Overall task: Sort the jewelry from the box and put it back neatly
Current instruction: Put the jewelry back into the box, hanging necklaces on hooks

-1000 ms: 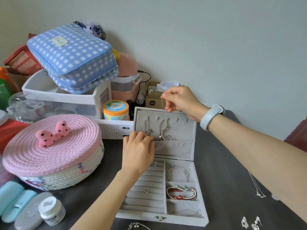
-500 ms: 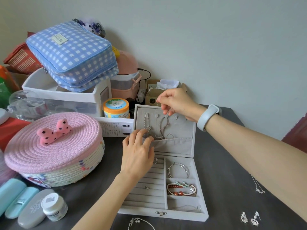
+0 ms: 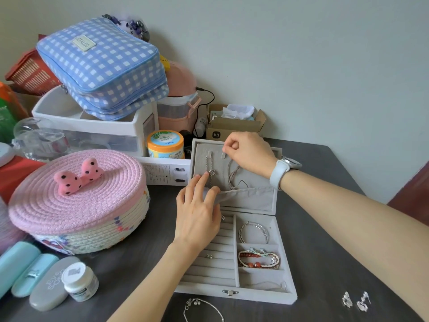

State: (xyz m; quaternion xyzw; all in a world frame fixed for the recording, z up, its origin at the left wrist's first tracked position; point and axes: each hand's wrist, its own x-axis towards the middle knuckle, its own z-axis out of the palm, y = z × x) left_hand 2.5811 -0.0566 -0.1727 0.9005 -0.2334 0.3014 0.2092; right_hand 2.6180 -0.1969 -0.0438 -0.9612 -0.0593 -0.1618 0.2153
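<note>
Against the jewelry box [image 3: 234, 296] lid: left hand [image 3: 197, 212] flat on pocket, right hand [image 3: 248, 154] pinching necklace [image 3: 233, 175].

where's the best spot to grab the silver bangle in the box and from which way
Take the silver bangle by its near arc, coming straight down from above. It lies flat and alone in the back right compartment of the jewelry box, open to the top, with walls close round it, so a side approach looks blocked. A two-finger pinch across the thin wire should do.
</note>
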